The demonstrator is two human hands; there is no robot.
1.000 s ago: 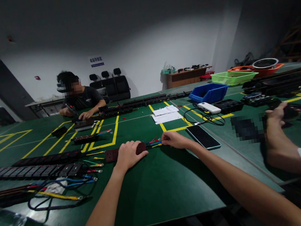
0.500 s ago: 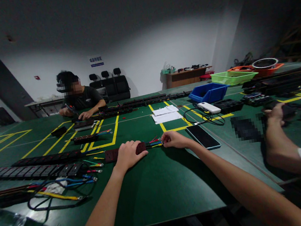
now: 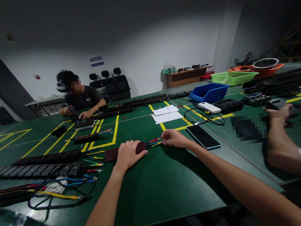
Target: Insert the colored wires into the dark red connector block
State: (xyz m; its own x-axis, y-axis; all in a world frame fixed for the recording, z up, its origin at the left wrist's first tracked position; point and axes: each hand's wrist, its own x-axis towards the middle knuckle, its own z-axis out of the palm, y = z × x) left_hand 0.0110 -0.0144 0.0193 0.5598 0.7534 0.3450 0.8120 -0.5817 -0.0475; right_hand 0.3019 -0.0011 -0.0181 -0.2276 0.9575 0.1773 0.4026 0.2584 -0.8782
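A dark red block [image 3: 111, 155] lies on the green table, with coloured wires [image 3: 153, 142] coming out of its right end. My left hand [image 3: 130, 154] is wrapped over the block from above, its thumb along the near side. At the tips of the wires my right hand [image 3: 173, 139] is closed in a pinch on the wire ends, which are partly hidden by the fingers. Just right of that hand lies a dark-screened phone [image 3: 203, 136].
Black strips [image 3: 31, 171] and cables with ring ends lie at left, behind a clear container [image 3: 6, 225]. Papers [image 3: 167, 114], a white power bank [image 3: 209, 107] and a blue bin [image 3: 209, 93] stand farther back. A co-worker's hand [image 3: 279, 114] works at right; another person sits across.
The wires between my hands have shifted slightly, and my right fingertips have moved a little. At right, the co-worker's hand has tilted a dark object. My left hand has stayed put.
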